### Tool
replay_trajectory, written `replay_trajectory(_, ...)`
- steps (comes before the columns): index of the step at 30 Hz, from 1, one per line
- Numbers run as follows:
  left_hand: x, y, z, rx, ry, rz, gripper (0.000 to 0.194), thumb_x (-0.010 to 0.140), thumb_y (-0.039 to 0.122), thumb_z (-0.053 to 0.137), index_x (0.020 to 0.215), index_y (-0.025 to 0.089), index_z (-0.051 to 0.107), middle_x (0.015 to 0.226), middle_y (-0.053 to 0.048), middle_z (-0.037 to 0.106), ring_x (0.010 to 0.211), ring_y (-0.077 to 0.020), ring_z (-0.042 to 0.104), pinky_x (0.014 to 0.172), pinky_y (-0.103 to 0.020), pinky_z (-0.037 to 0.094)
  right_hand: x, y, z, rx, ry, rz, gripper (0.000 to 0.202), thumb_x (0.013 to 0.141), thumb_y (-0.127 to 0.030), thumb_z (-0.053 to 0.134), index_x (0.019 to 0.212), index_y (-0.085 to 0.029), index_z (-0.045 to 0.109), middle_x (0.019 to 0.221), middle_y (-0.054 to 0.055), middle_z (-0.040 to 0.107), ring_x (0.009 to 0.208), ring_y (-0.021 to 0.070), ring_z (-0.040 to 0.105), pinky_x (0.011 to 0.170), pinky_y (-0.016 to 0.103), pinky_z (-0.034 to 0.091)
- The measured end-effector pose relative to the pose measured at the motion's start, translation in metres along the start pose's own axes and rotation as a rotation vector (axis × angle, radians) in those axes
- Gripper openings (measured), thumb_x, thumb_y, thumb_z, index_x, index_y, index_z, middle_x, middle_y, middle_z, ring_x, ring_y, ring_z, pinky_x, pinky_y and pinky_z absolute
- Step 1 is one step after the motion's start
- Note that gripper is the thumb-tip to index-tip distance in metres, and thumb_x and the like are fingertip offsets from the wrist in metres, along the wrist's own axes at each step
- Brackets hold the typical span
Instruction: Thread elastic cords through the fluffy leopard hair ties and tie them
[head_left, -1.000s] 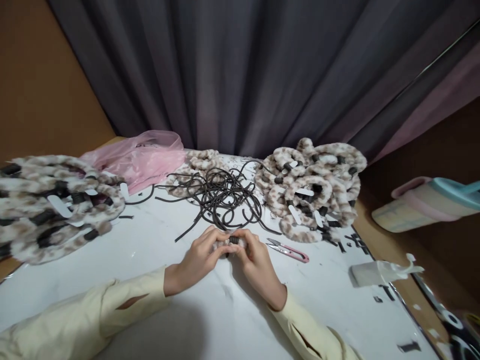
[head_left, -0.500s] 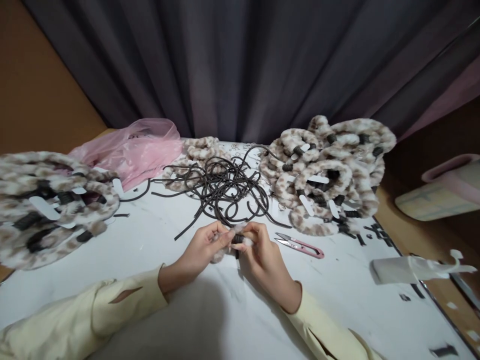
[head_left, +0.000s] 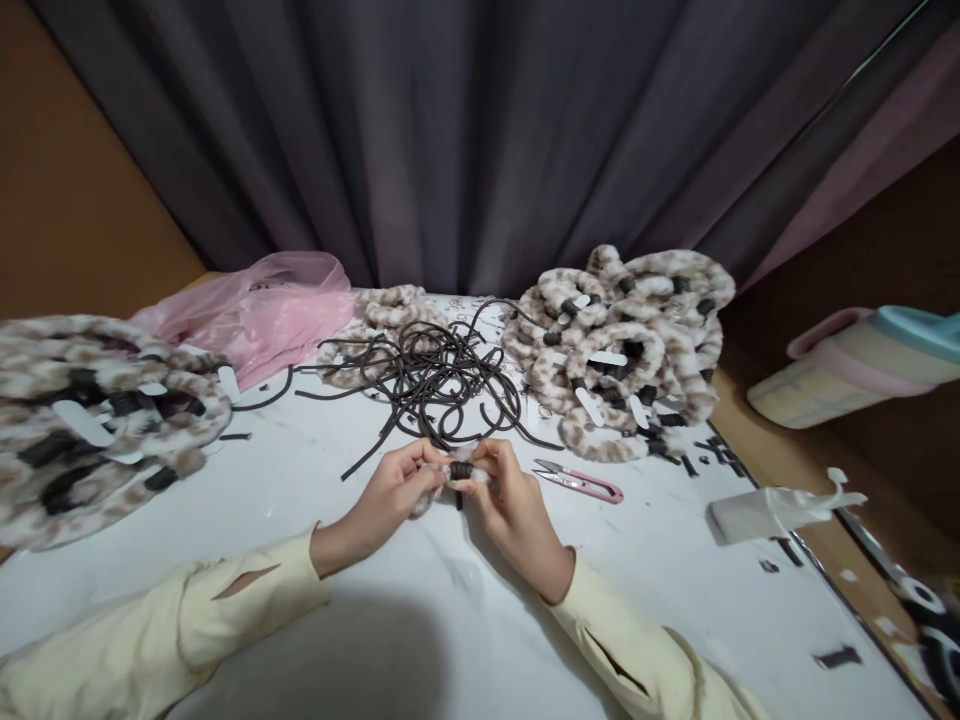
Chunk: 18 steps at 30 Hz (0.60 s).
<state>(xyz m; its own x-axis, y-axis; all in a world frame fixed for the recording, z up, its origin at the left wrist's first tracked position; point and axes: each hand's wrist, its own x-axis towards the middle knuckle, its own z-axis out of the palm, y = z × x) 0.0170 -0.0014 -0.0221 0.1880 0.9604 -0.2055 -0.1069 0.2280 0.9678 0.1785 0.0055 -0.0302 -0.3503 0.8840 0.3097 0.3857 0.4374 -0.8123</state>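
Observation:
Between my two hands is a furry ring (head_left: 424,503), white with brown-grey spots and partly hidden by my fingers. A dark cord is wound in coils (head_left: 460,470) around it, and a short cord end sticks out below. My left hand (head_left: 401,490) pinches the fur at the left of the coils. On the right side my right hand (head_left: 514,505) pinches it with thumb and fingers. Just beyond my hands lies a tangle of dark cords (head_left: 442,375). Pink-handled thread snips (head_left: 581,484) lie to the right of my right hand.
Piles of similar furry rings lie at the left (head_left: 97,350) and back right (head_left: 679,350). A pink plastic bag (head_left: 262,300) is at the back left. To the right are a glue bottle (head_left: 757,515), cord scraps (head_left: 838,657) and a drinking bottle (head_left: 832,380). A dark curtain hangs behind.
The view has shifted, so the things on the right appear further left. My fingers have parted slightly around the cord coils, which show more fully. Both hands keep hold of the furry ring.

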Motion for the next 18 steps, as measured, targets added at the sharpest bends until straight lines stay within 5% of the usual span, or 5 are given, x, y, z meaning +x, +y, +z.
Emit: replay_trajectory(18,0.0033,-0.0009,0.0044,-0.065,0.060,-0.046,0.012,0.064,0.023,0.056,0.064,0.018,0.045,0.044,0.011,0.030,0.037,-0.0028,0.021,0.037,-0.018,0.014,0.0003,-0.0037,0.0010,-0.118,0.077,-0.148,0.014,0.084,-0.015,0.049,0.096,-0.020,0.051,0.088,0.005,0.064,0.084,0.0193,0.057,0.071,0.029,0.046)
